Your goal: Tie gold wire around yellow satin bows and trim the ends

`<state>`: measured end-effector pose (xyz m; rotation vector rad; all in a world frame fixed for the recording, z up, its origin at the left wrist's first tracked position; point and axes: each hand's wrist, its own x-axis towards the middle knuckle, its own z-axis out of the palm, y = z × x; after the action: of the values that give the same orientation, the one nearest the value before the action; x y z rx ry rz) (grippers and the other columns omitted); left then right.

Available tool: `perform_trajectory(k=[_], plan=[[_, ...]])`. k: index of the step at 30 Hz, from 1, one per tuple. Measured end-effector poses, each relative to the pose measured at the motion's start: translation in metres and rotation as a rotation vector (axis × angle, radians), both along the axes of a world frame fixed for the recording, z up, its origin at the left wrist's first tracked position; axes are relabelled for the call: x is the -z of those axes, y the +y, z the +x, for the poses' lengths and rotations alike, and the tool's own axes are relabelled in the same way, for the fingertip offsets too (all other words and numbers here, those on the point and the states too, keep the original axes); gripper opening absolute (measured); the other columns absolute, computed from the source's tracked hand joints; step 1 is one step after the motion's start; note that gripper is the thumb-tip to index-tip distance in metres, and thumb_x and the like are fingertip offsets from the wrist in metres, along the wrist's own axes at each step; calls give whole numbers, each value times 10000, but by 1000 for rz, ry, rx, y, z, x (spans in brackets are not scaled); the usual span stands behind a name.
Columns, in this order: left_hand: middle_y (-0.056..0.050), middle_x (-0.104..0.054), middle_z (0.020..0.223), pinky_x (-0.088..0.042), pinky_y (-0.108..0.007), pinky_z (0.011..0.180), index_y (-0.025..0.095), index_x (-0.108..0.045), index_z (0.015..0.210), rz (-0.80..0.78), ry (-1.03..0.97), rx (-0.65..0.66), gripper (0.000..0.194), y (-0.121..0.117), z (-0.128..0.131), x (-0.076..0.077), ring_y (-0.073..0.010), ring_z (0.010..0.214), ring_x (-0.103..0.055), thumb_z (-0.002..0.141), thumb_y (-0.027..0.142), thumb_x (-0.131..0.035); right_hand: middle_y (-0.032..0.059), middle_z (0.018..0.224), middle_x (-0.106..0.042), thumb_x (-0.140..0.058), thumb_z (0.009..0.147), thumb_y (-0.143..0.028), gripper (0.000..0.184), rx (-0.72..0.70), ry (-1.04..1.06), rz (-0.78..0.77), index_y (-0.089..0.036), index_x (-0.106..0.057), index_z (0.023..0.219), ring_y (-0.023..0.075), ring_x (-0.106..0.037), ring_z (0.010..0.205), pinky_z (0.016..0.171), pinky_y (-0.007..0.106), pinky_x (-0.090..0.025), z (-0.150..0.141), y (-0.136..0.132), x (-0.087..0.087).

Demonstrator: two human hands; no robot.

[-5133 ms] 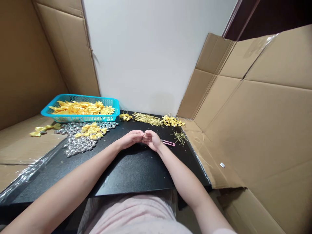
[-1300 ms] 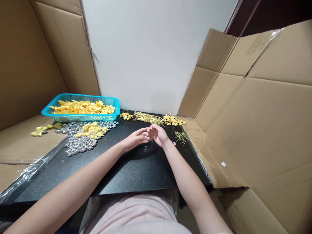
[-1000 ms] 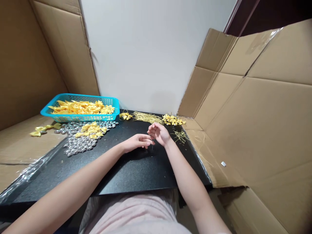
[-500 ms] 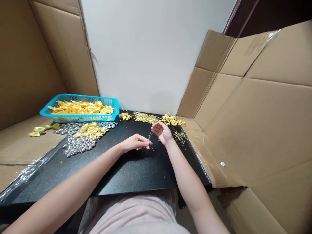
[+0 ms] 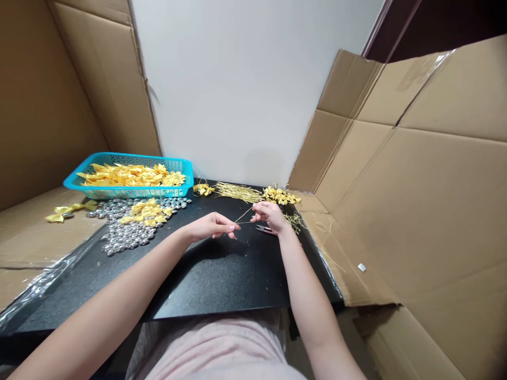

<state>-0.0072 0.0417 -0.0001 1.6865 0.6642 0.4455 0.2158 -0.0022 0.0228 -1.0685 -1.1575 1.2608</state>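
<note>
At left, a blue basket [image 5: 129, 193] of yellow bows [image 5: 134, 174] stands behind silver beads [image 5: 129, 236], with a few more yellow bows on top of them. Over the middle of the black table [image 5: 222, 285], the left hand [image 5: 214, 227] pinches one end of a thin gold cord [image 5: 243, 214] between closed fingertips, and the cord runs rightward to the right hand [image 5: 269, 215], its fingertips pinched on it too, just above the scissors [image 5: 266, 229], while a row of gold cords [image 5: 240, 192] lies farther back.

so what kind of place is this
Probably a small craft workstation: a blue basket of yellow bows, a pile of silvery beads and gold cords share a black tabletop.
</note>
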Motion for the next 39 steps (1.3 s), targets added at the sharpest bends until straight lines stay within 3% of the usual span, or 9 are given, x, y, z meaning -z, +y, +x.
perform_trajectory(k=[5,9,14,18,22,26,31,35,39], plan=[[-119,-777,893,-248,-181,416,131,-805,738,41,67,40,374,0,-8,-16,-46,447,-360,699,501,-764,-64,427,-547,-807,592,-460,370,13,-181,25,-155,-603,649,120,-601,440,595,237,-442,5,4,4],[-109,-780,960,-257,-171,398,142,-802,666,66,150,105,311,-6,-20,-30,-41,439,-369,720,447,-764,-71,464,-535,-771,641,-471,351,-77,-284,24,-154,-632,701,118,-594,480,604,240,-430,5,-5,-1],[-88,-782,769,-314,-146,383,163,-826,772,68,296,236,302,-20,-35,-36,-71,452,-406,754,446,-724,-54,531,-552,-797,656,-316,241,-250,-539,41,-137,-743,808,81,-466,494,556,228,-351,-5,-35,-4],[-95,-767,696,-341,-130,380,153,-824,781,-1,344,309,301,-30,-41,-31,-95,492,-463,747,436,-727,-33,562,-555,-705,776,-268,124,-214,-692,154,-152,-735,743,100,-467,555,594,240,-379,-16,-59,0],[-96,-762,675,-331,-123,362,154,-820,891,-67,319,314,324,-48,-54,-26,-87,464,-445,760,434,-720,23,833,-621,-693,801,-239,102,-152,-578,288,-170,-695,726,146,-584,805,814,282,-444,-23,-81,4],[-81,-759,655,-321,-132,351,184,-812,948,-159,243,220,332,-76,-70,-19,-89,436,-457,767,447,-720,45,1023,-569,-697,814,-278,113,-50,-364,298,-199,-666,738,176,-562,1006,953,319,-413,-30,-99,11],[-77,-746,622,-275,-150,329,193,-799,997,-251,147,141,371,-98,-73,-2,-74,383,-391,752,464,-731,52,929,-603,-721,781,-365,199,-47,-41,61,-196,-644,710,172,-562,875,797,287,-474,-36,-106,20],[-60,-742,639,-293,-138,344,205,-755,1104,-262,149,101,416,-99,-67,8,-77,414,-416,771,449,-713,30,850,-610,-750,720,-374,255,-185,275,-271,-173,-593,715,138,-573,770,768,283,-509,-36,-104,27],[-59,-747,673,-299,-122,368,200,-760,1051,-292,151,75,377,-96,-67,13,-67,448,-427,779,456,-711,9,780,-582,-725,724,-360,310,-322,440,-390,-174,-489,652,131,-598,752,730,272,-535,-33,-103,33]])
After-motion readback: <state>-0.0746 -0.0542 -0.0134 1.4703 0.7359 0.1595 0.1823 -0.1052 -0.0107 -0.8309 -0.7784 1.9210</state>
